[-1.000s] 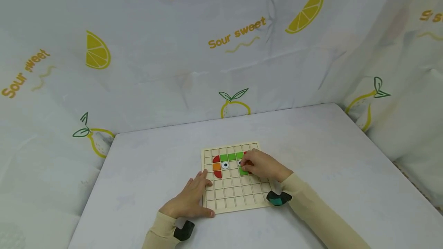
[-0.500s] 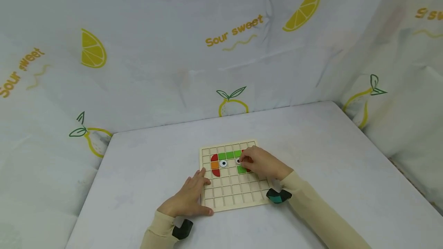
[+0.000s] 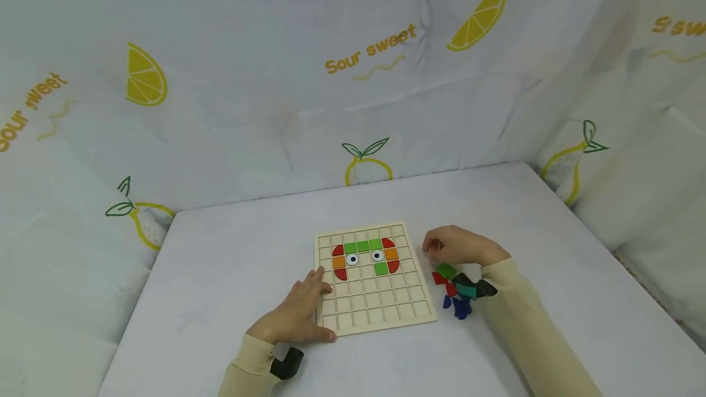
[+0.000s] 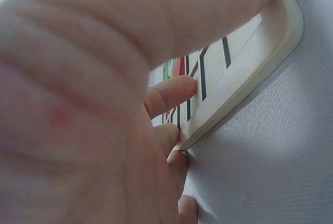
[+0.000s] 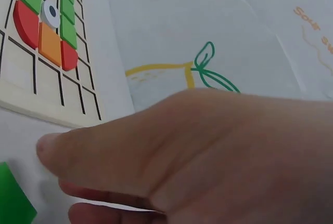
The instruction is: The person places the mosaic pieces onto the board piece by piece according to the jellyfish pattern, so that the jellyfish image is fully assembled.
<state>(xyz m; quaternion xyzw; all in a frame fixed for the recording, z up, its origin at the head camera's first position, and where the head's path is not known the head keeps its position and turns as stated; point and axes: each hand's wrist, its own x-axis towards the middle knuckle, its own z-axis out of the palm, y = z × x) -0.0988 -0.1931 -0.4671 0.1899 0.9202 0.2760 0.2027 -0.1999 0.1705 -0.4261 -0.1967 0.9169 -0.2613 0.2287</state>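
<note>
At the head view's lower centre, the board (image 3: 368, 287) is touched by the spread left hand (image 3: 298, 310); whether anything is gripped by the curled right hand (image 3: 462, 245), lower right, cannot be told

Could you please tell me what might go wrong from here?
The right hand is beside the board, and its wrist camera partly overlaps the loose pieces in the head view, so it might brush and scatter them. The left hand rests at the board's edge; a push there could slide the board and perhaps jog the placed tiles.
</note>
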